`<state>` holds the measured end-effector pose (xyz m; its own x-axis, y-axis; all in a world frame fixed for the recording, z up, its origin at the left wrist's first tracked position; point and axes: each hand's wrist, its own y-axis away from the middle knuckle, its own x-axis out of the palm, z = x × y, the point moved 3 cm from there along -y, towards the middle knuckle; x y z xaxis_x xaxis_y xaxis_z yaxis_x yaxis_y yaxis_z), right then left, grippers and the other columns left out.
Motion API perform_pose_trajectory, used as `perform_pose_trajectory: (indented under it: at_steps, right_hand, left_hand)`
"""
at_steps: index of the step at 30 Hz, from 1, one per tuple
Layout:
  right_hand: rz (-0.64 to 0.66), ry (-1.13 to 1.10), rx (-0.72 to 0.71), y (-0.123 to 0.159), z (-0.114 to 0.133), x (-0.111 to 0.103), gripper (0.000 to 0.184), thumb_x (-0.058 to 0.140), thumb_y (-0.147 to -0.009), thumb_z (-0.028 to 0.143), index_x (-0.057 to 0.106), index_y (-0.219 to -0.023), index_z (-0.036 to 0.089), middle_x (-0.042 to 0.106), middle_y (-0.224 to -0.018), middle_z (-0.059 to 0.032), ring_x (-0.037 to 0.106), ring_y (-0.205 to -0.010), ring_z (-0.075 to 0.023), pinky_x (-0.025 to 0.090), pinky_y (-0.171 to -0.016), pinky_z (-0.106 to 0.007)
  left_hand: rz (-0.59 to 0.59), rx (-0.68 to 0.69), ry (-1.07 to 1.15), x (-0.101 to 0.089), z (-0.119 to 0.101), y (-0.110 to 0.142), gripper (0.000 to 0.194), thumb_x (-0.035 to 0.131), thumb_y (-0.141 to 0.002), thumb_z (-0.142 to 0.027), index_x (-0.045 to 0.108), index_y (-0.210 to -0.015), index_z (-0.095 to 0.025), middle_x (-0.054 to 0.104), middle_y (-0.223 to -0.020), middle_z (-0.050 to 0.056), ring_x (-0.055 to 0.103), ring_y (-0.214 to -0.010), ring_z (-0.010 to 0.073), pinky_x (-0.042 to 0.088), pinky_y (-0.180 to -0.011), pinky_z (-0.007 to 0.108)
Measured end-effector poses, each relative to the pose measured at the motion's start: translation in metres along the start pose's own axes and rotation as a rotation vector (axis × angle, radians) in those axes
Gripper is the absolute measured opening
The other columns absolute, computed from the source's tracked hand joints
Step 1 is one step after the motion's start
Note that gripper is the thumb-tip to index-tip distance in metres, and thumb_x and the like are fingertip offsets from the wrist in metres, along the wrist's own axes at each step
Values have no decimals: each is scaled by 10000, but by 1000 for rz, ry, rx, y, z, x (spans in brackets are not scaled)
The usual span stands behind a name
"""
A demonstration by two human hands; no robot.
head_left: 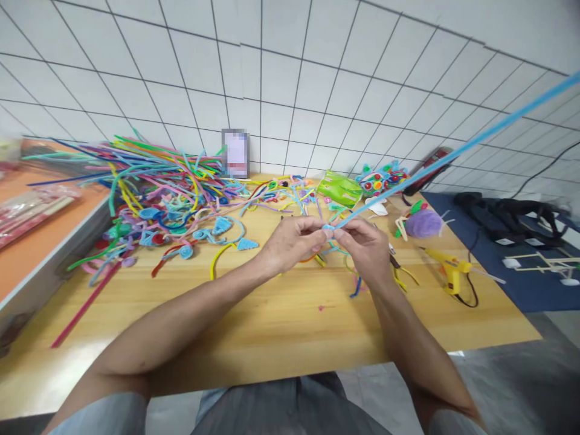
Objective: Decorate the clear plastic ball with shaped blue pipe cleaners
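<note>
A long blue pipe cleaner (457,149) runs from my fingertips up to the right edge of the view. My left hand (299,240) pinches its near end, where the blue looks bunched or coiled. Right beside it, my right hand (364,241) pinches the same pipe cleaner, thumbs almost touching. Both hands are above the wooden table (272,326). Left of them lie blue pipe-cleaner triangles (247,244) and a curved blue piece. A short yellow pipe cleaner (220,260) rests near my left wrist.
A heap of coloured pipe cleaners (167,169) fills the back left. A phone (236,154) leans against the tiled wall. To the right are a green packet (339,188), a purple fuzzy ball (424,223) and a yellow glue gun (453,269). A pink strip (86,308) lies at left.
</note>
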<state>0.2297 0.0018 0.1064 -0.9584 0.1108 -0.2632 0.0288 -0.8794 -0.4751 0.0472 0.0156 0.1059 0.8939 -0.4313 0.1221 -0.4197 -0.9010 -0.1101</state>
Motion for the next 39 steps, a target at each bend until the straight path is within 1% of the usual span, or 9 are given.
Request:
perform_pose_trajectory:
  at_steps: [7, 13, 16, 22, 26, 29, 34, 37, 39]
  right_hand:
    - [54, -168, 142, -2, 2, 1, 160, 769, -851, 301, 853, -983, 265, 768, -914, -7, 659, -748, -145, 558, -711, -298]
    - [36, -134, 116, 2, -5, 1, 184, 743, -866, 271, 858, -1009, 271, 774, -949, -9, 686, -848, -162, 555, -774, -310]
    - [40, -99, 103, 2, -6, 1, 181, 733, -874, 282, 854, -1008, 264, 768, -953, -20, 677, -877, -172, 543, -764, -308]
    - [44, -89, 91, 3, -6, 0, 151, 734, -871, 288, 844, -969, 258, 698, -889, -14, 637, -839, -163, 512, -720, -291]
    - [73, -107, 105, 4, -6, 0, 160, 749, -865, 300, 827, -998, 256, 678, -872, -5, 615, -780, -151, 512, -706, -295]
    - [81, -135, 105, 3, -5, 0, 159, 764, -862, 304, 806, -1008, 256, 680, -853, 10, 611, -739, -140, 521, -695, -292]
    - [1, -11, 21, 6, 2, -1, 79, 764, -888, 320, 772, -910, 244, 725, -804, 13, 646, -706, -152, 541, -677, -307]
    - [-71, 197, -110, 9, 9, -2, 52, 730, -921, 274, 772, -904, 251, 780, -839, -5, 704, -761, -179, 567, -718, -335]
    - [-94, 296, -262, 11, 15, -1, 68, 712, -939, 228, 770, -930, 260, 813, -893, -16, 745, -835, -197, 587, -779, -360]
  left_hand:
    - [-6, -162, 119, -3, 8, -5, 399, 941, -669, -464, 803, -868, -147, 740, -728, 28, 666, -643, 125, 534, -640, 232]
    - [77, -227, 221, 3, 11, -7, 384, 939, -678, -463, 781, -791, -131, 703, -720, 26, 634, -621, 95, 535, -646, 214]
    - [78, -242, 221, 3, 13, -7, 396, 936, -677, -472, 776, -787, -127, 685, -709, 24, 606, -593, 86, 518, -612, 207]
    - [67, -227, 79, 0, 13, -6, 386, 882, -722, -494, 785, -853, -145, 704, -742, 41, 643, -659, 118, 527, -641, 224]
    - [46, -185, -80, 0, 11, -4, 354, 816, -755, -489, 766, -832, -147, 613, -623, -2, 515, -548, 92, 409, -534, 210]
    - [35, -75, -202, 3, 8, -3, 335, 728, -797, -475, 717, -730, -147, 532, -572, -23, 420, -522, 84, 332, -511, 219]
    - [-27, 108, -406, 5, 3, -1, 323, 650, -845, -426, 707, -691, -148, 529, -594, -16, 426, -591, 102, 316, -551, 231]
    - [-70, 89, -389, 4, 5, 0, 332, 658, -845, -442, 710, -699, -148, 562, -600, -13, 444, -574, 101, 329, -544, 233]
    - [-84, 64, -318, 2, 7, 0, 336, 679, -836, -451, 705, -691, -149, 595, -611, -9, 468, -562, 98, 353, -541, 229]
